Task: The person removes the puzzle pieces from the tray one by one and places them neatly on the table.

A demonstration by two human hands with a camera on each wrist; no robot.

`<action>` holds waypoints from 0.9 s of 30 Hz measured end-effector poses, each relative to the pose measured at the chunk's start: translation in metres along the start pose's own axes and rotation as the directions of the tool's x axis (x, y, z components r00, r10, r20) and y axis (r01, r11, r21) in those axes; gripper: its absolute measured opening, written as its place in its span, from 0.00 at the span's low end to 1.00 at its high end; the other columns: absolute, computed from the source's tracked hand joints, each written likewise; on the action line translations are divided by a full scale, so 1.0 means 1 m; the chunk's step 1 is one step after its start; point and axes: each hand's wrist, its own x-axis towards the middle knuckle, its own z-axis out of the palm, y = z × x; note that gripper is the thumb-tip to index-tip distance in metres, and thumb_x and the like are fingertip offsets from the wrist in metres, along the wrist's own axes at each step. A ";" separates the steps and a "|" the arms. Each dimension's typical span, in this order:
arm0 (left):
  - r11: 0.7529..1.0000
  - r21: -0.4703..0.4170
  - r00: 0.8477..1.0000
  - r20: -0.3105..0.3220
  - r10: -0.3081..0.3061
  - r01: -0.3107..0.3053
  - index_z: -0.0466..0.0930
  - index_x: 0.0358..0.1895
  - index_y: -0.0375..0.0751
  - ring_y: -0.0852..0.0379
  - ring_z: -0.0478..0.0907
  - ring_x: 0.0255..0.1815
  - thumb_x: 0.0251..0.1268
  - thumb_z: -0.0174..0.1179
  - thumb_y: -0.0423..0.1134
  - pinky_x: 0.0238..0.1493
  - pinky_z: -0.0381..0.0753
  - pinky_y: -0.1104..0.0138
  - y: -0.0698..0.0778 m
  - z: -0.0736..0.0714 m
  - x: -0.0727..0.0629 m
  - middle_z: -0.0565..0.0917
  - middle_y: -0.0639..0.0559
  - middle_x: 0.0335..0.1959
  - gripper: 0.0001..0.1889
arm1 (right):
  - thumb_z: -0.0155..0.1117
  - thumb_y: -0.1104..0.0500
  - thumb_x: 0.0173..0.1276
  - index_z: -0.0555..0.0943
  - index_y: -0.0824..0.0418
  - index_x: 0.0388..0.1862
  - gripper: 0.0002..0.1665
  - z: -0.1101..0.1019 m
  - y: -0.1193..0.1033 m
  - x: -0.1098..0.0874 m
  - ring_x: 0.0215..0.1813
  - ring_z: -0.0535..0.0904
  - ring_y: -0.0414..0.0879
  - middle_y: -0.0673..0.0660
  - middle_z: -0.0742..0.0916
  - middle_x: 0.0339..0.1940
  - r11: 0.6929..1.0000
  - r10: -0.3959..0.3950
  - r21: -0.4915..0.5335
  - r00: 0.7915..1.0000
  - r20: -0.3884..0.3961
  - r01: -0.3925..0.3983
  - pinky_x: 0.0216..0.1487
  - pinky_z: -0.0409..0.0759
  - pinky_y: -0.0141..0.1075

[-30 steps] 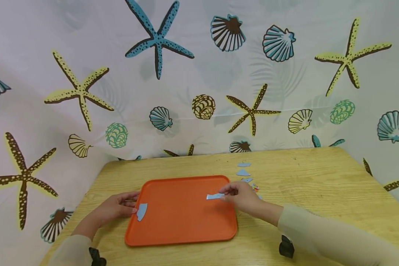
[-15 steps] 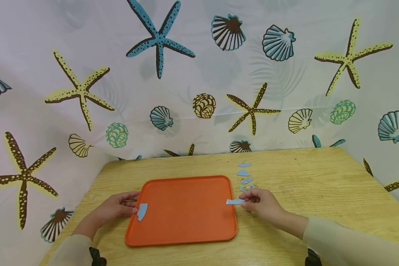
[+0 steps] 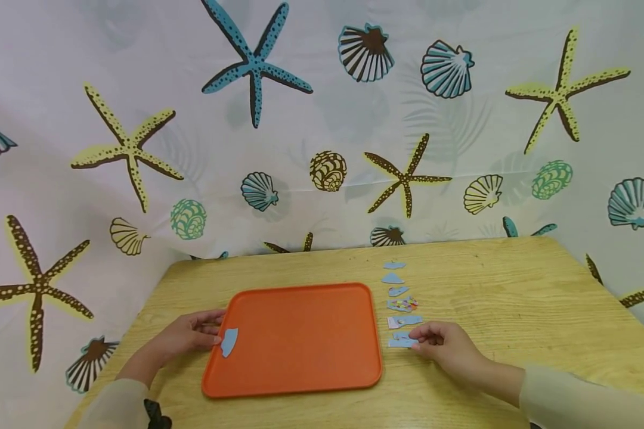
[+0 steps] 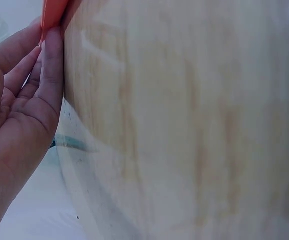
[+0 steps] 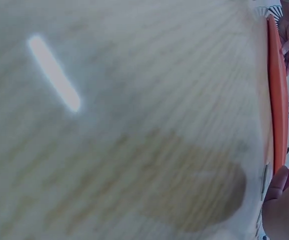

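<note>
In the head view my right hand (image 3: 448,348) pinches a flat light-blue puzzle piece (image 3: 397,344) with straight edges, just right of the orange tray (image 3: 300,339). Another blue piece (image 3: 402,336) shows partly behind it. My left hand (image 3: 190,330) holds the tray's left rim; in the left wrist view the fingers (image 4: 49,75) meet the orange edge. On the tray, close to that hand, lies a curved blue puzzle piece (image 3: 229,342). The right wrist view shows only part of the right hand (image 5: 287,202), at the lower right.
A column of several puzzle pieces lies right of the tray, among them a multicoloured piece (image 3: 402,304) and a blue triangular piece (image 3: 392,278). The wooden table (image 3: 504,292) ends at a hanging cloth (image 3: 322,119) printed with starfish and shells.
My right hand has carried the blue puzzle piece from above the tray rightward and toward me, to the near end of the column. My left hand has stayed at the tray's rim.
</note>
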 end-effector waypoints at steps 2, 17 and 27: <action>1.000 0.001 1.000 -0.002 0.000 0.000 0.53 0.74 0.27 0.53 0.75 0.53 0.64 0.65 0.33 0.49 0.81 0.60 -0.001 0.000 0.000 0.70 0.35 0.64 0.39 | 0.67 0.65 0.64 0.81 0.73 0.45 0.14 -0.003 0.002 -0.004 0.37 0.76 0.46 0.56 0.84 0.37 1.000 0.000 -0.011 1.000 0.003 0.000 0.34 0.78 0.30; 1.000 0.007 1.000 0.009 0.004 -0.004 0.52 0.74 0.26 0.51 0.75 0.54 0.64 0.64 0.32 0.49 0.81 0.59 0.000 0.003 -0.002 0.67 0.31 0.66 0.39 | 0.68 0.66 0.63 0.82 0.71 0.44 0.11 -0.007 0.013 -0.013 0.38 0.76 0.47 0.55 0.83 0.35 0.999 0.020 -0.042 1.000 0.007 -0.019 0.35 0.78 0.29; 1.000 0.021 1.000 -0.011 -0.005 0.006 0.53 0.73 0.26 0.51 0.75 0.55 0.64 0.64 0.31 0.49 0.81 0.59 0.002 0.004 -0.003 0.67 0.30 0.65 0.39 | 0.69 0.67 0.62 0.84 0.66 0.41 0.08 -0.005 0.012 -0.013 0.35 0.76 0.45 0.51 0.83 0.32 0.985 -0.012 -0.172 1.000 -0.025 0.008 0.34 0.77 0.30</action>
